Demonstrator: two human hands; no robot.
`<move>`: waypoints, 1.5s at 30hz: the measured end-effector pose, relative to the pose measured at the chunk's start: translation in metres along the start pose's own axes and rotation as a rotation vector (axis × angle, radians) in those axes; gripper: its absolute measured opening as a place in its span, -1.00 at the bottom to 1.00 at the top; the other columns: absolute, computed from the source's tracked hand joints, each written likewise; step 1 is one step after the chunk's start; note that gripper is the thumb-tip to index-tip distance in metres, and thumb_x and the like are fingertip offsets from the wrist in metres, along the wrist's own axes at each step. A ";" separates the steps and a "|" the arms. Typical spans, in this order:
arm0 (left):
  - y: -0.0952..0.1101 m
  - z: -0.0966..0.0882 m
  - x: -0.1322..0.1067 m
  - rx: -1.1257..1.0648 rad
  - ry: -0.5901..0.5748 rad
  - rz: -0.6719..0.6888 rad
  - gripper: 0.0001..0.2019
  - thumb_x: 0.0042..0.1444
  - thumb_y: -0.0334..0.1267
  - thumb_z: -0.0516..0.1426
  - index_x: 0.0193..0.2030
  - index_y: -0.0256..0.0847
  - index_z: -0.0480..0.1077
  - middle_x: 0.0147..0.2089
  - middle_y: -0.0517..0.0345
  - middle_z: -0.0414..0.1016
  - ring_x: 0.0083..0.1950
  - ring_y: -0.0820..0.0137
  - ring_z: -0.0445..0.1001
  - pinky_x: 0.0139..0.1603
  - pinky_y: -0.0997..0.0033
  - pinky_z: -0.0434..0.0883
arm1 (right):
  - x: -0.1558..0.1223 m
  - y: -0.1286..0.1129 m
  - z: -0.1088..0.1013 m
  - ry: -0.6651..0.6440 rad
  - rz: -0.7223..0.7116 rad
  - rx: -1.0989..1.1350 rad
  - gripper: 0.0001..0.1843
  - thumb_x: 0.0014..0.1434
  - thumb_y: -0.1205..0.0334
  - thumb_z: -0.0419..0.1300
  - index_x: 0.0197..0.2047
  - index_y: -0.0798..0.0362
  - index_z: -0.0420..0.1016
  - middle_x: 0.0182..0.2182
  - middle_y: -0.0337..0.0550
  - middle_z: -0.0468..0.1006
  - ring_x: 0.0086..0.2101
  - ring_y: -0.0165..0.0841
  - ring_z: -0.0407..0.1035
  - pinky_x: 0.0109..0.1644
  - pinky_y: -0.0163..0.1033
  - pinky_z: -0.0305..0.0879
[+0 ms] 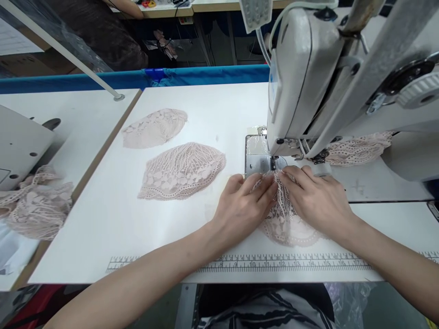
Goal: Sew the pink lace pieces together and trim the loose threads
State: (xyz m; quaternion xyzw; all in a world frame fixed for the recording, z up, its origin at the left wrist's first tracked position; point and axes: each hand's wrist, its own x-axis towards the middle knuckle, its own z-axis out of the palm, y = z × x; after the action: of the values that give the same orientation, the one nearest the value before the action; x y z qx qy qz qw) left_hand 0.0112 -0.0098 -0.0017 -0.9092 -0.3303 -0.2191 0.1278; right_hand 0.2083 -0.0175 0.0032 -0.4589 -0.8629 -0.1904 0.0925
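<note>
A pale pink lace piece (pixel 285 223) lies flat on the white table (pixel 113 219) just in front of the sewing machine's needle plate (pixel 256 157). My left hand (pixel 244 208) rests on its left side, fingers stretched out flat and pressing the lace down. On the right side my right hand (pixel 317 196) also lies flat, with its fingertips close to the presser foot (pixel 274 163). The far tip of the lace reaches up to the foot. The white sewing machine head (pixel 308 77) rises above.
Two more lace pieces (pixel 181 170) (pixel 154 128) lie on the table to the left. Sewn lace (pixel 358 148) trails behind the machine. A heap of lace (pixel 36 205) sits at far left. A printed ruler (pixel 274 264) runs along the front edge.
</note>
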 end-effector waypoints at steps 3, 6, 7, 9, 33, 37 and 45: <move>0.000 0.000 0.000 0.014 -0.013 -0.008 -0.76 0.29 -0.23 0.10 0.02 -0.23 0.47 0.09 0.05 0.53 0.09 0.24 0.45 -0.06 0.17 0.25 | 0.001 0.001 0.000 -0.006 0.006 -0.002 -0.63 0.18 0.52 0.05 0.01 0.20 0.50 -0.12 -0.03 0.61 -0.30 -0.28 0.42 -0.43 -0.19 0.13; -0.001 0.001 0.001 0.016 -0.032 -0.021 -0.74 0.31 -0.21 0.07 0.05 -0.22 0.45 0.11 0.05 0.52 0.10 0.24 0.43 -0.06 0.17 0.24 | 0.001 0.002 0.000 0.004 0.006 -0.013 -0.65 0.16 0.53 0.05 -0.02 0.23 0.51 -0.13 -0.03 0.61 -0.31 -0.29 0.40 -0.42 -0.18 0.11; -0.002 0.001 0.002 0.013 -0.036 -0.024 -0.73 0.31 -0.20 0.07 0.06 -0.22 0.45 0.11 0.04 0.52 0.11 0.24 0.43 -0.05 0.17 0.23 | 0.001 0.002 0.000 0.007 0.008 -0.022 -0.65 0.16 0.53 0.05 -0.03 0.24 0.51 -0.13 -0.02 0.61 -0.31 -0.29 0.40 -0.42 -0.18 0.11; -0.003 0.003 0.003 0.003 -0.039 -0.028 -0.73 0.31 -0.20 0.07 0.06 -0.22 0.45 0.10 0.04 0.53 0.11 0.24 0.43 -0.05 0.17 0.23 | 0.001 0.003 0.002 0.005 0.011 -0.039 -0.64 0.15 0.53 0.06 -0.01 0.26 0.51 -0.13 -0.01 0.61 -0.30 -0.29 0.39 -0.43 -0.17 0.10; 0.001 0.001 0.006 0.023 -0.082 -0.079 -0.70 0.32 -0.17 0.05 0.07 -0.21 0.45 0.12 0.05 0.51 0.11 0.25 0.41 -0.01 0.16 0.22 | 0.002 0.005 0.004 -0.011 0.028 -0.073 -0.63 0.22 0.44 0.08 0.07 0.16 0.49 0.03 0.01 0.53 -0.24 -0.24 0.40 -0.31 -0.16 0.12; 0.000 0.002 0.007 0.012 -0.091 -0.082 -0.69 0.33 -0.17 0.03 0.10 -0.25 0.43 0.13 0.03 0.51 0.14 0.24 0.40 0.01 0.14 0.22 | 0.002 0.007 0.007 0.002 0.019 -0.057 -0.62 0.22 0.44 0.09 0.09 0.17 0.48 0.02 0.00 0.54 -0.21 -0.22 0.41 -0.23 -0.14 0.17; -0.004 0.007 0.009 -0.021 -0.109 -0.104 -0.68 0.35 -0.16 0.00 0.11 -0.22 0.42 0.16 0.02 0.48 0.15 0.24 0.39 0.01 0.13 0.21 | 0.005 0.012 0.011 -0.026 0.033 -0.035 -0.65 0.26 0.42 0.05 0.07 0.15 0.49 0.00 0.06 0.54 -0.18 -0.17 0.44 -0.15 -0.09 0.21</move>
State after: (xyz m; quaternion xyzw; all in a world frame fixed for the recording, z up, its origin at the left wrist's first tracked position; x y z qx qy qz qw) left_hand 0.0169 0.0010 -0.0034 -0.9026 -0.3813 -0.1789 0.0886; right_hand 0.2160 -0.0031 -0.0024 -0.4771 -0.8528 -0.1979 0.0766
